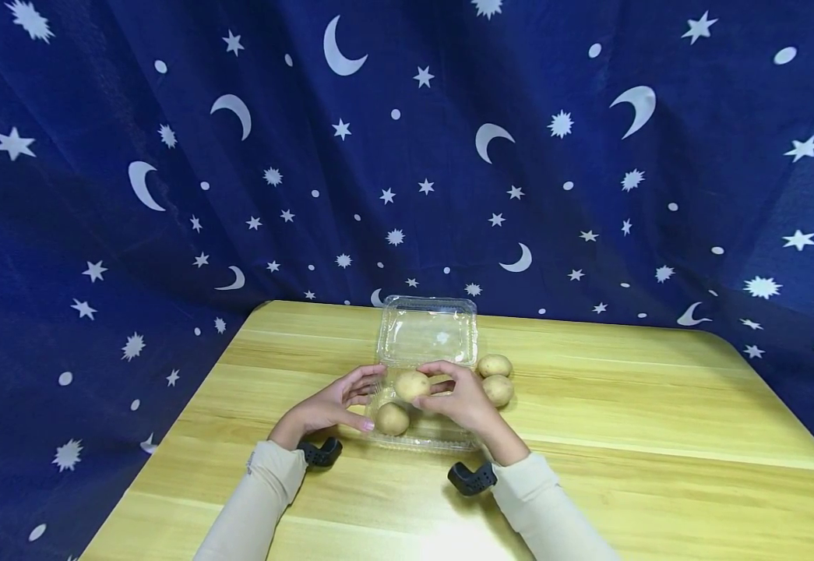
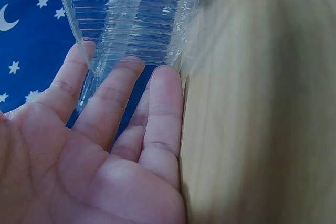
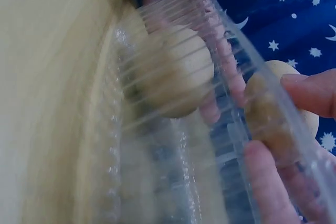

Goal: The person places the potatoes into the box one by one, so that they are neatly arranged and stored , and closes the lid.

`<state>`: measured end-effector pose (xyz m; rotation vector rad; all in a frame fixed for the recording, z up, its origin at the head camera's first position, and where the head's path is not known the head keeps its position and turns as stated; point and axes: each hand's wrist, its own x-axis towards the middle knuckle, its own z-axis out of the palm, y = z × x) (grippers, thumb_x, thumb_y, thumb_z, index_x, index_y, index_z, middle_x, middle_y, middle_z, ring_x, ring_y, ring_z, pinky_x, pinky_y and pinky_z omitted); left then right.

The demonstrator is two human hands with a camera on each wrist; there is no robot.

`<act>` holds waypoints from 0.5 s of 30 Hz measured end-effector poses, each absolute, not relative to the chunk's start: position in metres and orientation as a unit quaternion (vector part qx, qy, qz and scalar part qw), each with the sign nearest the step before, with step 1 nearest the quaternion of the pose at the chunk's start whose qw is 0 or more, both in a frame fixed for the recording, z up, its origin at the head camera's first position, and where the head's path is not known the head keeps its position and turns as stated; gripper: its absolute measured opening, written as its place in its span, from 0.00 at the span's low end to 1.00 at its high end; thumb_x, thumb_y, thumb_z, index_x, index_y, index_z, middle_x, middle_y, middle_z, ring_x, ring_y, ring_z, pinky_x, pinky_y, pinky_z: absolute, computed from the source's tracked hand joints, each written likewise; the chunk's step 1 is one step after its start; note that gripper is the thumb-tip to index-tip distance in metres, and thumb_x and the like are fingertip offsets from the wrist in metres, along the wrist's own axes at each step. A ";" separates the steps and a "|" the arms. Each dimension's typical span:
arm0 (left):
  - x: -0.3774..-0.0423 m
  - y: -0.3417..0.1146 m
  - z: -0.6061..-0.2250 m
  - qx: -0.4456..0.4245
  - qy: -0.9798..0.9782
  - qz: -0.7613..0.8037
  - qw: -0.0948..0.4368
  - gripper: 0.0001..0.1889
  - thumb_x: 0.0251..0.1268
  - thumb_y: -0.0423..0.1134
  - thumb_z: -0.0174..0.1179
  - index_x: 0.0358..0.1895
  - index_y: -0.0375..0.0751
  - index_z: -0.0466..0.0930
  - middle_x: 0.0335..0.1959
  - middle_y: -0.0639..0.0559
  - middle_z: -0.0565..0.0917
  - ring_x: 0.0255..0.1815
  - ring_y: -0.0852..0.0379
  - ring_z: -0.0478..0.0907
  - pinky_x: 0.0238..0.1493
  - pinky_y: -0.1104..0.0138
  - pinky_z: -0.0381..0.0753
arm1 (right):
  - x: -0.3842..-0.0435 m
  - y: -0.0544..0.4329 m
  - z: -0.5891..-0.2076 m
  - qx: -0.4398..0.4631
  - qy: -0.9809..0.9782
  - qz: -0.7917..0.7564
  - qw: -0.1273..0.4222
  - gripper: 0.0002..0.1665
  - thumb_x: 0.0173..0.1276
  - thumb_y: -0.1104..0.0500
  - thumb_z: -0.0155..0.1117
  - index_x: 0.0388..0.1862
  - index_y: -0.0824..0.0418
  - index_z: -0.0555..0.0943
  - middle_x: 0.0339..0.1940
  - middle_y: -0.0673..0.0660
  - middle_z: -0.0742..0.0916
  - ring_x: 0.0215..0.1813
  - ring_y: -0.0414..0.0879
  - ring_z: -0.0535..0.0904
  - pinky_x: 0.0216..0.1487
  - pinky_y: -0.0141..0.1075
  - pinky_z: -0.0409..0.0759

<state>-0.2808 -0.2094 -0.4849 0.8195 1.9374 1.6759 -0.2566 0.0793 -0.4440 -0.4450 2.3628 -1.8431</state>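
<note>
Your right fingers [image 1: 445, 368] pinch the upper potato [image 1: 410, 386]; should that pinch slip, it could strike the lower potato [image 1: 392, 419], your left fingers [image 2: 111, 94] being outstretched and empty.

No letters, numbers, labels or brands can be read; the only signs are printed in white on the cloth [image 1: 407, 156] behind the box [image 1: 426, 331]: moons [image 1: 482, 140], stars [image 1: 424, 76], sunbursts [image 1: 396, 237] and dots [image 1: 396, 114]. In the head view one moon shows just beside the box's far left corner, another above and to the right of the box, and a sunburst just above its far right corner. In the left wrist view a moon and several stars show left of the box; in the right wrist view moons, stars, sunbursts and a dot show right of it
</note>
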 end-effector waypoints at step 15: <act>-0.279 -0.209 -0.482 0.296 0.702 0.608 0.224 0.55 0.68 0.39 0.78 0.86 0.28 0.47 0.86 0.28 0.53 0.84 0.27 0.52 0.81 0.40 0.59 | -0.255 0.065 -0.445 -0.085 0.758 -0.643 0.071 0.32 0.57 0.74 0.79 0.63 0.71 0.84 0.64 0.67 0.85 0.52 0.57 0.87 0.45 0.35 0.85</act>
